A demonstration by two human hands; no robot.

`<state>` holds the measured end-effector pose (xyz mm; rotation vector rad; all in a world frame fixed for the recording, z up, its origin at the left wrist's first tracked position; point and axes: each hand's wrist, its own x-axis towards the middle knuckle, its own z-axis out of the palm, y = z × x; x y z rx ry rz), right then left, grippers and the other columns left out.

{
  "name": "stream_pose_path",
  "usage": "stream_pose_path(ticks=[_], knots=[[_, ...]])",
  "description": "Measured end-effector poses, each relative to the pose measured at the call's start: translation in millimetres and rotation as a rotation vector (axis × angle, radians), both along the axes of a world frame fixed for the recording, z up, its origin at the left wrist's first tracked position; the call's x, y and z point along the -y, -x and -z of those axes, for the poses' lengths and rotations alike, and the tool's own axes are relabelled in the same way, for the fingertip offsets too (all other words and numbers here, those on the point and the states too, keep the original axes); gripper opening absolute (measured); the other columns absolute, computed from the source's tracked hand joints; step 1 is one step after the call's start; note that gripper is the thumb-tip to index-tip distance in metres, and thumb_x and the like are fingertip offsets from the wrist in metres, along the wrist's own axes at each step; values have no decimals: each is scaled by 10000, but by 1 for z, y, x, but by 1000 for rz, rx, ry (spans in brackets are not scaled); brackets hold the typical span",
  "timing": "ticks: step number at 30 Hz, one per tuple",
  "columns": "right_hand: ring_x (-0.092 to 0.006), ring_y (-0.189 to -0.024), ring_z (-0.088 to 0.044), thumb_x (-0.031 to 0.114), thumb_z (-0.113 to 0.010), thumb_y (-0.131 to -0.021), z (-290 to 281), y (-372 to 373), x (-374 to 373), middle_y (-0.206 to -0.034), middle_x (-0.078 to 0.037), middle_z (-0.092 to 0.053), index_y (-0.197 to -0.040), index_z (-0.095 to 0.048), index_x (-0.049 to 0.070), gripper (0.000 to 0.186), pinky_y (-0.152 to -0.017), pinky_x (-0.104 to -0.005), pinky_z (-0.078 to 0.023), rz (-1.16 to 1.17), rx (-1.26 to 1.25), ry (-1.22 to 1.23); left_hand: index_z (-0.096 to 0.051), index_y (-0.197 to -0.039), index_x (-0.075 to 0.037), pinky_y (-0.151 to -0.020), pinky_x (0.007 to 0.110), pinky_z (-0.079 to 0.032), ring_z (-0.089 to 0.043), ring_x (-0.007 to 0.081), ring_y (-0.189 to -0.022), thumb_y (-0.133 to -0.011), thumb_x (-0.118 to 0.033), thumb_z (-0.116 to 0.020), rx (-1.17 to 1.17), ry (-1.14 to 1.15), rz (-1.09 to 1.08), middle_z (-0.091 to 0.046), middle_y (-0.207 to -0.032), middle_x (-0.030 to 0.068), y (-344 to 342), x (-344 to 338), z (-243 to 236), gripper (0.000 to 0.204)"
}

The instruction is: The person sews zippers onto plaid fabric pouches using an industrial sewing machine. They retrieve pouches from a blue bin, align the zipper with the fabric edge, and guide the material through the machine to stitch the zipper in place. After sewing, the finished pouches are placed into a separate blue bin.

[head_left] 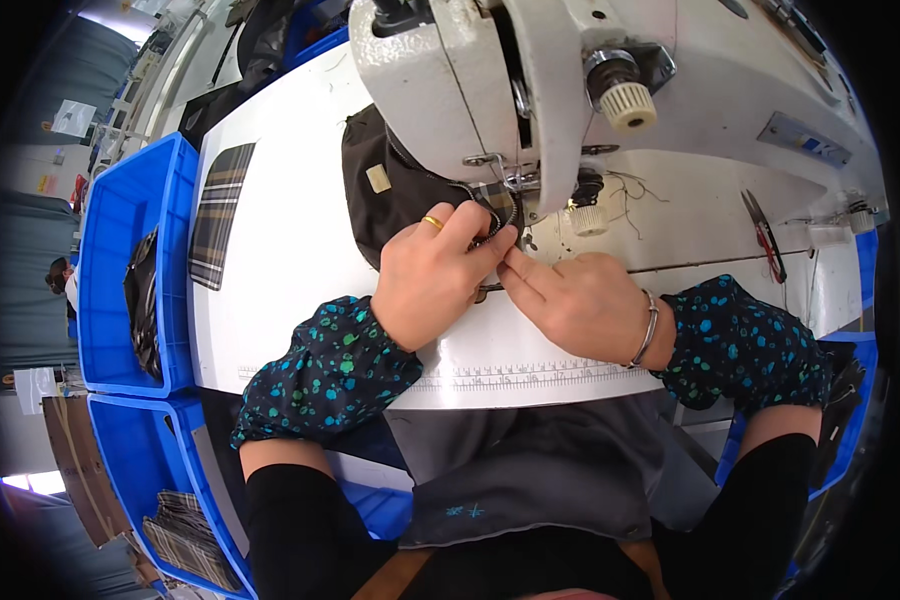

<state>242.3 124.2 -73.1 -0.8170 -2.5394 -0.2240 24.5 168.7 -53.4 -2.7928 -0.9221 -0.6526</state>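
Dark brown cloth [385, 215] lies on the white table [300, 310], its right end beneath the head of the sewing machine [450, 90]. Directions are read as a clock centred on the two hands, twelve at the top of the view. The bulk of the cloth extends toward eleven and bears a small pale tab [377, 179]. A zip [517, 208] curves along its right end, close to the needle area; a little plaid shows inside the curve.

Left hand [430, 275], wearing a gold ring [432, 221]: fingers bent, thumb and forefinger close together — pinching the edge of the cloth beside the zip. Right hand [590, 305], wearing a bracelet [648, 330]: fingers gathered, tips meeting the left thumb at the same edge; whether they grip the cloth cannot be told.

Loose threads [627, 188] lie at two o'clock. Snips [767, 238] with red on the handle lie at three, well apart from the right hand. A printed ruler [500, 378] runs along the near table edge at six. A flat plaid piece [222, 215] lies between nine and ten. Just beyond the table, a blue bin [110, 270] at nine holds dark material; a second bin [130, 440] at eight holds plaid pieces — stacked.
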Motion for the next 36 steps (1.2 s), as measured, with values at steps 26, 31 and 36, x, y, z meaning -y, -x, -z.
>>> stream_pose_path(ticks=[26, 31, 36], knots=[[-166, -531, -608, 111, -639, -846, -2, 0, -8, -1200, -142, -718, -1099, -697, 8, 279, -469, -312, -489, 109, 11, 109, -710, -1203, -103, -566, 341, -567, -639, 257, -919, -740, -126, -739, -153, 153, -156, -600, -1045, 32, -19, 3, -17, 464], [-168, -597, -655, 119, -640, -839, -2, 0, -11, -918, -76, -656, -973, -655, 33, 159, -493, -314, -509, 126, -51, 97, -712, -1155, -73, -611, 374, -580, -665, 286, -917, -758, -108, -732, -121, 199, -174, -608, -1046, 64, -25, 1, -16, 398], [-163, -620, -671, 132, -650, -831, -6, 0, -13, -737, -14, -611, -889, -622, 70, 89, -499, -316, -509, 144, -67, 96, -736, -1126, -53, -662, 398, -582, -695, 306, -852, -769, -47, -704, -71, 260, -180, -650, -1047, 86, -27, 5, -25, 359]])
